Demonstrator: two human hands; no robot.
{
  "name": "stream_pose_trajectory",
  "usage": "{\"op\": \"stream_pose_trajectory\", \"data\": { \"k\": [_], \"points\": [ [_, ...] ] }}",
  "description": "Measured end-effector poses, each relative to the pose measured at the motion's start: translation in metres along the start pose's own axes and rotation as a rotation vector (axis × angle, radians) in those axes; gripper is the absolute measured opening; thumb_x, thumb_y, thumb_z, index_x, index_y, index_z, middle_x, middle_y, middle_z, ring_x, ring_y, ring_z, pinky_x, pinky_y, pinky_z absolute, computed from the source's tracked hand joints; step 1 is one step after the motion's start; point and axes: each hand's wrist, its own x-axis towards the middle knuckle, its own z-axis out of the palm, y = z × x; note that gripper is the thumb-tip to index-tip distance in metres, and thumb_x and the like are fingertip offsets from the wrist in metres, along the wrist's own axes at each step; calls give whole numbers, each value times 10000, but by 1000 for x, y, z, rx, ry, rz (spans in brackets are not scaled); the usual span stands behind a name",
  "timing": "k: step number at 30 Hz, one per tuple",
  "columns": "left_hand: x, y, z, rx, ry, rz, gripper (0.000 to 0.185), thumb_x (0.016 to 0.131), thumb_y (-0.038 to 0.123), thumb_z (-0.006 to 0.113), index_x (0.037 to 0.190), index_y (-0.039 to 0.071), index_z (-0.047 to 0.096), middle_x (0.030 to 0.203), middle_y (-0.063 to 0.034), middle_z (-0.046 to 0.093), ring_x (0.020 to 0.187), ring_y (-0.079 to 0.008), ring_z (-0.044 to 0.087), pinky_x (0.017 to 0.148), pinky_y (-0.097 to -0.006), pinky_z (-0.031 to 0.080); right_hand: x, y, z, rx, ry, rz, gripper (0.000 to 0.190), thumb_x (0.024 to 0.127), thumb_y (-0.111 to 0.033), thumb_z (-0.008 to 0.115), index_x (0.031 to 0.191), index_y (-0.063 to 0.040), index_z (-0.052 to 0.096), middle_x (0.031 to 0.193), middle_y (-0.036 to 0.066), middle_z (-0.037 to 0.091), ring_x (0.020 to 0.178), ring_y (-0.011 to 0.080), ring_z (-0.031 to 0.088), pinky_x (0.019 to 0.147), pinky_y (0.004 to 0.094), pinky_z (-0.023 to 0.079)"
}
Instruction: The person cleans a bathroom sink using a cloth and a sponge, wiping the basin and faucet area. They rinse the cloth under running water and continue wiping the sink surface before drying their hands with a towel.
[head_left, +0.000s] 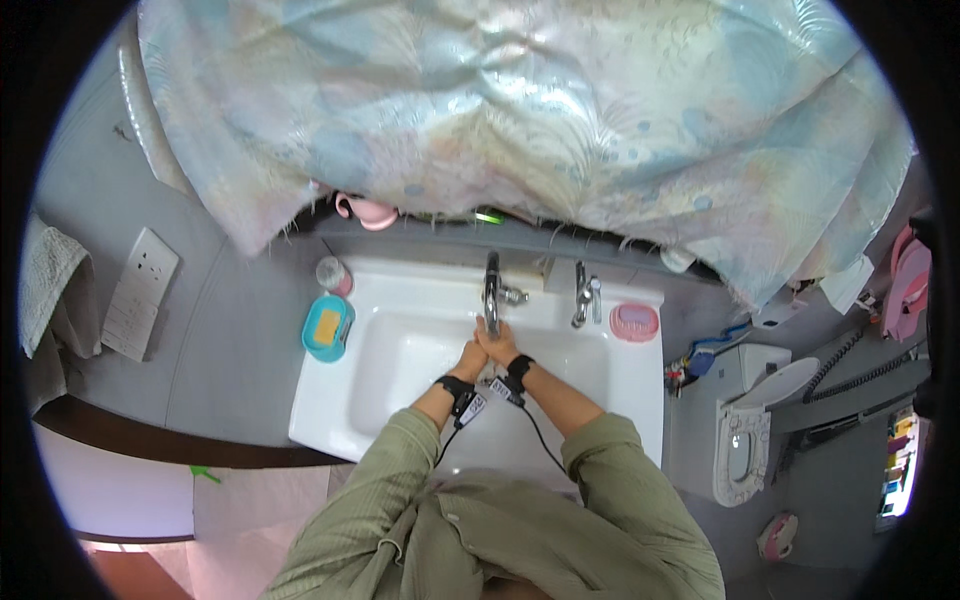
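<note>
Over the basin of a white washbasin (315, 420), my left hand (471, 360) and my right hand (498, 343) are together under the spout of a chrome faucet (491, 296). The hands touch each other; the faucet hides part of the fingers, and I cannot tell whether anything lies between them. Black straps with small tagged devices and cables are around both wrists. On the basin's left rim sits a turquoise soap dish (347, 319) with a yellow soap bar (327, 328). A pink soap dish (634, 333) is on the right rim.
A second chrome tap (581, 296) stands right of the faucet, and a small jar (334, 276) at the back left corner. A patterned cloth cover (525, 112) hangs over the area behind the basin. To the right is a toilet (742, 450); towels (60, 285) hang at the left.
</note>
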Motion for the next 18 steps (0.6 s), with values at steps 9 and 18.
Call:
{"op": "stream_pose_trajectory", "data": {
  "k": [9,18],
  "points": [
    [-24,12,4,-577,-202,-268,400,939,441,433,1172,137,550,1171,-64,593,1049,-254,559,862,-428,452,-8,-59,-7,-456,-175,-192,365,907,-378,513,896,-34,633,889,186,656,860,377,629,742,426,496],
    [9,22,2,-746,-150,-509,412,929,396,402,1148,91,573,1183,-144,595,1002,-309,580,825,-438,468,-24,-45,-28,44,-221,352,434,947,-407,470,1034,-11,625,994,140,663,911,247,629,785,358,487]
  ]
}}
